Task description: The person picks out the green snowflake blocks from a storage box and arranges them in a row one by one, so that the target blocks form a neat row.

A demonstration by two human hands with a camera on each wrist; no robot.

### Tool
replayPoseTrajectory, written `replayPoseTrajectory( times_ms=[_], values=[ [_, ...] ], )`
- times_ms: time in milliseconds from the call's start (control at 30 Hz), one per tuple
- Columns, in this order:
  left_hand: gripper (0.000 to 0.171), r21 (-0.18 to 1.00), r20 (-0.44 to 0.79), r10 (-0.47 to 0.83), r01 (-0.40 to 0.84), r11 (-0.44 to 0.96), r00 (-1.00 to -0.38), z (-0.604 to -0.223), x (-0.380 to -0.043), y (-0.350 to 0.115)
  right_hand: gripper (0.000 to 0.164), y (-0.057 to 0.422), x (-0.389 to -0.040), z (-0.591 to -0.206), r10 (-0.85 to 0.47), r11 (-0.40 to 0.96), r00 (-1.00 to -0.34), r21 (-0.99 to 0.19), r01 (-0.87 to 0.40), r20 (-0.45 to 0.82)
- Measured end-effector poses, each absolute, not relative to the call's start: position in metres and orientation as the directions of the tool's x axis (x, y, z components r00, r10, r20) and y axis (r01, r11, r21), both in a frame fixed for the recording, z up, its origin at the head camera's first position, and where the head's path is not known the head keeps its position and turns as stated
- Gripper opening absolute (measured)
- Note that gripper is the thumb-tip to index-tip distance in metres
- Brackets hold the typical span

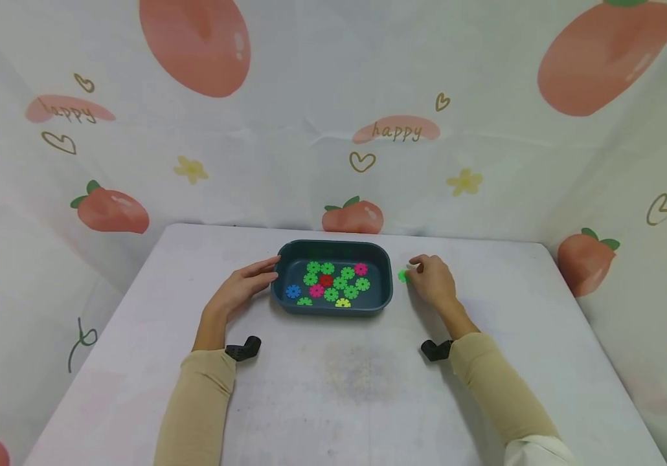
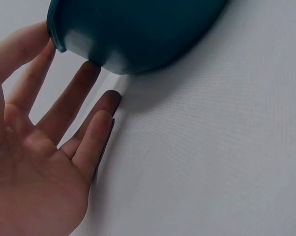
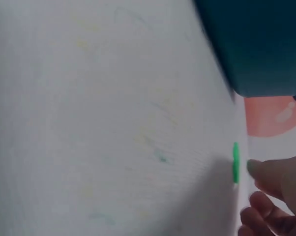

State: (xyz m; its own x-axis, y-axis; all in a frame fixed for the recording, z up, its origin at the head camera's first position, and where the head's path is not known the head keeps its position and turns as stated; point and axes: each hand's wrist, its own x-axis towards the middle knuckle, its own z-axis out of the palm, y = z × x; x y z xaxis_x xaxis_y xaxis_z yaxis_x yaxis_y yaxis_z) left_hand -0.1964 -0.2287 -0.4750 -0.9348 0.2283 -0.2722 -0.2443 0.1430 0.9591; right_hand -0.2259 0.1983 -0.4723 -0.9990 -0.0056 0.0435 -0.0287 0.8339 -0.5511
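Beige sleeves [image 1: 198,404] lie nearest the camera, with a black wrist mount [image 1: 244,349] on the inner side of each of my wrists; between my forearms a broad stretch of white worktop [image 1: 310,401] runs up to the near wall of a dark teal tray [image 1: 330,312]; beyond its far rim a narrower strip leads to the worktop's back edge, where the printed backdrop [image 1: 287,175] rises; the side edges stand well apart from both hands, so there is room outward on either side, while between the tray's right end and my right hand [image 1: 434,279] the gap is small; in that gap sits a lone green piece [image 1: 402,276], just outside the tray and right by my thumb; the right wrist view shows a thin space between them; that hand holds nothing, its thumb reaching towards the piece and its other fingers loosely bent, a modest opening between; my left hand [image 1: 243,287] is spread, fingers long and apart, fingertips touching the tray's left end; inside the tray lie notched round pieces, mostly green pieces [image 1: 340,283], with two pink pieces [image 1: 316,290], a red piece [image 1: 326,281], a blue piece [image 1: 293,291] and a yellow piece [image 1: 342,303] near the front wall.
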Motion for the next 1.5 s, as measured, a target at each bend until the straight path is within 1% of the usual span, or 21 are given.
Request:
replayPoseTrajectory(
  times_ms=[267,533,800,1000,1233,1500],
  values=[
    [0.060,0.959,-0.270,0.227,-0.240,0.152,-0.936,-0.477,-0.196,-0.229,0.048,0.199,-0.223,-0.460,-0.026,0.860,-0.995,-0.504,-0.074,0.101],
    [0.061,0.959,-0.271,0.235,-0.242,0.144,-0.934,-0.476,-0.196,-0.229,0.069,0.196,-0.222,-0.447,-0.062,0.899,-0.995,-0.429,-0.088,0.073],
    [0.061,0.956,-0.286,0.236,-0.259,0.137,-0.929,-0.478,-0.197,-0.229,0.081,0.193,-0.222,-0.438,-0.125,0.939,-0.990,-0.316,-0.139,0.062],
    [0.062,0.955,-0.286,0.241,-0.256,0.150,-0.927,-0.477,-0.199,-0.231,0.086,0.189,-0.225,-0.432,-0.176,0.953,-0.978,-0.229,-0.197,0.109],
    [0.061,0.956,-0.284,0.249,-0.254,0.148,-0.926,-0.478,-0.198,-0.232,0.088,0.179,-0.223,-0.422,-0.245,0.947,-0.964,-0.186,-0.261,0.103],
    [0.062,0.957,-0.283,0.254,-0.253,0.144,-0.925,-0.477,-0.198,-0.232,0.088,0.168,-0.221,-0.416,-0.329,0.931,-0.937,-0.129,-0.342,0.116]
  ],
)
